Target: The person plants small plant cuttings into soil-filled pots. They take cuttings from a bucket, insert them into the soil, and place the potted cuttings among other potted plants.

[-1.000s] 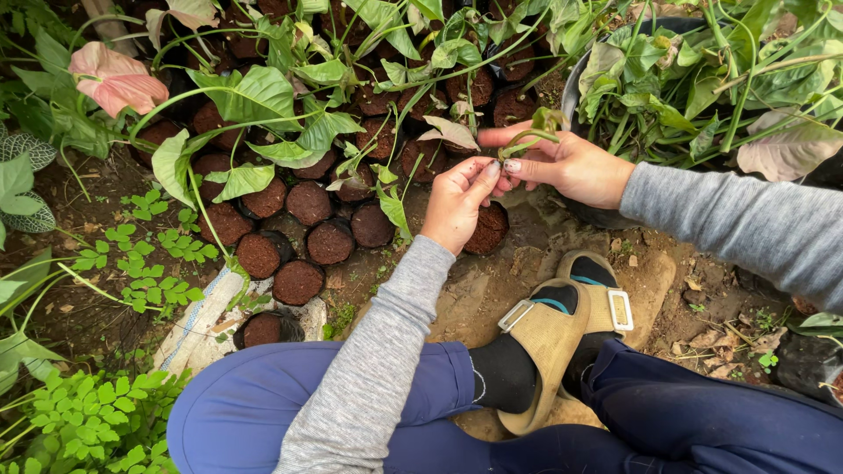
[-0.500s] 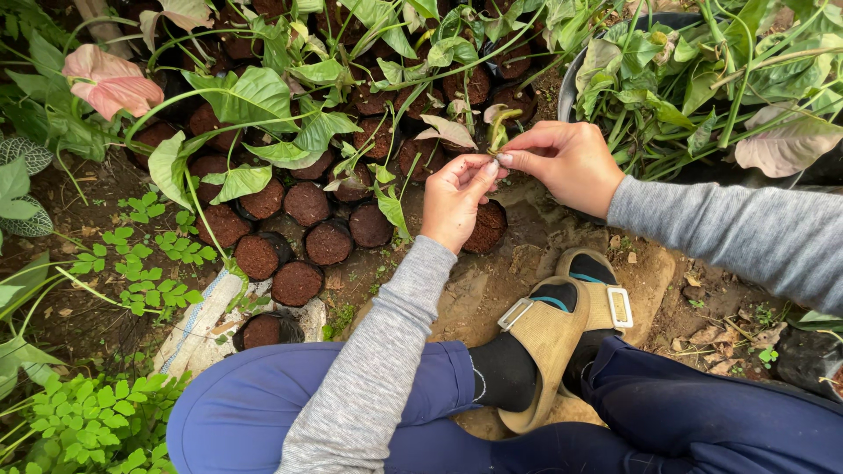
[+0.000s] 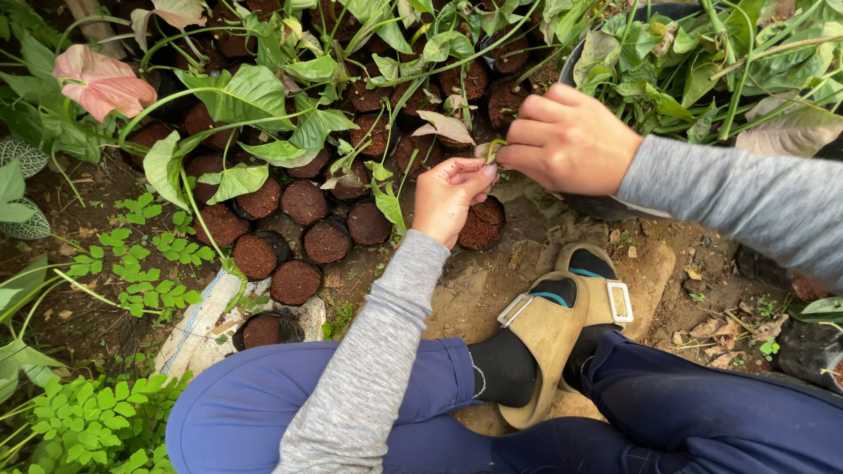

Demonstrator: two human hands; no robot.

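open: bare soil (image 3: 518, 263) by sandal (image 3: 562, 325) | blocked: packed soil pots (image 3: 303, 202), leafy stems (image 3: 263, 96)

Soil-filled pots (image 3: 303, 202) clustered left under leaves; hands (image 3: 452, 195) (image 3: 571, 140) meet right of them; sandal (image 3: 553, 325) below; dark tub (image 3: 606, 206) far right.

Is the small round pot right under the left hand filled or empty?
Filled: the pot below the left hand shows dark brown soil to its rim.
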